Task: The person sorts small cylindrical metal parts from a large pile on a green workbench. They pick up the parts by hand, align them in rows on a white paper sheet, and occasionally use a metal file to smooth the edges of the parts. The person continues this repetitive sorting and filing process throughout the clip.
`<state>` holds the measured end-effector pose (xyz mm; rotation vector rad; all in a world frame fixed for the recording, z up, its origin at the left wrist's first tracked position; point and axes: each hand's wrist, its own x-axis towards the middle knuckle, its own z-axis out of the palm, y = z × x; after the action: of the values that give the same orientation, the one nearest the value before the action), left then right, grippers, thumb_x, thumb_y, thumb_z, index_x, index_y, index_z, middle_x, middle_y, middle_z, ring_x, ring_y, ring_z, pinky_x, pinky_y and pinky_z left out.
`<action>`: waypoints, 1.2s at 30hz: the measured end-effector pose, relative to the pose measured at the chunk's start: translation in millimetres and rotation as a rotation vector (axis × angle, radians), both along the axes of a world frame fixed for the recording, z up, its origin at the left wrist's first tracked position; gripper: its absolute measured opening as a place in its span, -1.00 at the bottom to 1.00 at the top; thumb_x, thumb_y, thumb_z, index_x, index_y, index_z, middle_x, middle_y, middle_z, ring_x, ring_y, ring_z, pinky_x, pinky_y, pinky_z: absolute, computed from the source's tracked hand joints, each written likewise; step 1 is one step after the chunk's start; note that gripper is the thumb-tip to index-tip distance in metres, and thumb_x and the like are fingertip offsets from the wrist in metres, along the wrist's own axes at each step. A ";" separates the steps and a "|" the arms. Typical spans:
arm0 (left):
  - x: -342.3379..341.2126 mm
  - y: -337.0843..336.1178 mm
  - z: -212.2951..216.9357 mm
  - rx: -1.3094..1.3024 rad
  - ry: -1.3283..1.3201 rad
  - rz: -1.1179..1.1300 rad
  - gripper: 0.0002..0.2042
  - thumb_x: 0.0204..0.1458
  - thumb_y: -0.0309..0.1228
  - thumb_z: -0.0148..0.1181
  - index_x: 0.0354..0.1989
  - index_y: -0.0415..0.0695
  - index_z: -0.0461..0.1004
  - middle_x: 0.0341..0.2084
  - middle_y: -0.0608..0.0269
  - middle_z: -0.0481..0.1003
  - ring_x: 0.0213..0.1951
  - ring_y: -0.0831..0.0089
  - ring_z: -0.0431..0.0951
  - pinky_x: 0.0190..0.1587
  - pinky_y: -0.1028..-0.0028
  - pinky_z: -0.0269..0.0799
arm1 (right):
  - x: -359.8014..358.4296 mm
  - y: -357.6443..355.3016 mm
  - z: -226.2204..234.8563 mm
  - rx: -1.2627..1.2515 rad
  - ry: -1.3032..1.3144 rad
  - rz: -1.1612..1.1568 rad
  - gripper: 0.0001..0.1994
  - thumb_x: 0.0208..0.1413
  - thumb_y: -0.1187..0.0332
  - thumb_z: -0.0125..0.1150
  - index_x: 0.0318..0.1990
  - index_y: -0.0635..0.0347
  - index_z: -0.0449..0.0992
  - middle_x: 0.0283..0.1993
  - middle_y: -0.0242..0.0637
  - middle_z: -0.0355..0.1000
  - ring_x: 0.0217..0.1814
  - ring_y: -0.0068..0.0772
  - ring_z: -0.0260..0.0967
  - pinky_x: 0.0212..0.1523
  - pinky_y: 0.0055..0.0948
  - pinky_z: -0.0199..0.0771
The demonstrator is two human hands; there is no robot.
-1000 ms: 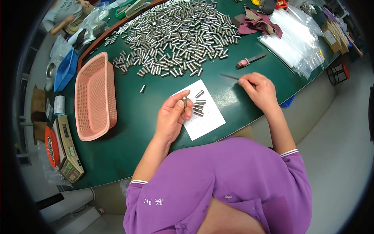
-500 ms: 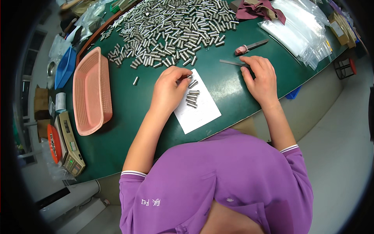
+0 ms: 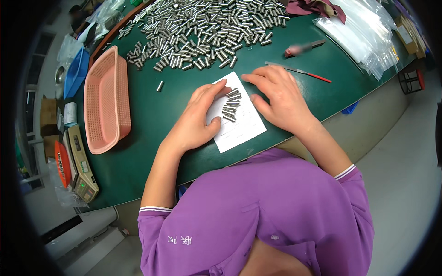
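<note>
A row of several short metal pins [image 3: 231, 109] lies on a white sheet of paper [image 3: 237, 138] in front of me. My left hand [image 3: 195, 115] rests over the left side of the sheet, thumb and fingers apart and curved around the row's left edge. Above the sheet's right edge is my right hand [image 3: 281, 99], its fingers spread and nothing in them. Beyond that hand, a slim file with a red handle [image 3: 317, 77] lies on the green table. Farther back is a blade-like tool with a wrapped pinkish grip [image 3: 297, 49], partly blurred.
A large heap of metal pins [image 3: 207, 34] covers the far table. One pin [image 3: 159, 86] lies apart near the pink basket [image 3: 94, 142]. A scale [image 3: 83, 170] stands at the left edge. Clear plastic bags [image 3: 354, 32] and a maroon cloth [image 3: 317, 8] lie far right.
My right hand has let go of the file and moved left to the sheet. My left hand has opened and shifted slightly down beside the pins, which sit in a longer row.
</note>
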<state>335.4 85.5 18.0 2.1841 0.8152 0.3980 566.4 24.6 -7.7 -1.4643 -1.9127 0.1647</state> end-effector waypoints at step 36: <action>-0.8 -9.2 -25.6 0.182 -0.105 0.019 -0.03 -0.17 -0.57 0.26 0.48 -0.19 -0.16 0.10 0.08 0.37 0.28 0.07 0.21 0.34 0.09 0.00 | -20.8 -4.6 8.8 -0.109 0.015 -0.025 -0.75 -0.08 0.46 0.31 -0.17 0.11 0.52 -0.06 -0.29 0.37 0.14 -0.17 0.28 0.13 -0.17 0.25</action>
<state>334.5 76.3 -7.6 2.3019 0.7682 0.6125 545.6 20.0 1.1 -1.5536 -1.8981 0.2707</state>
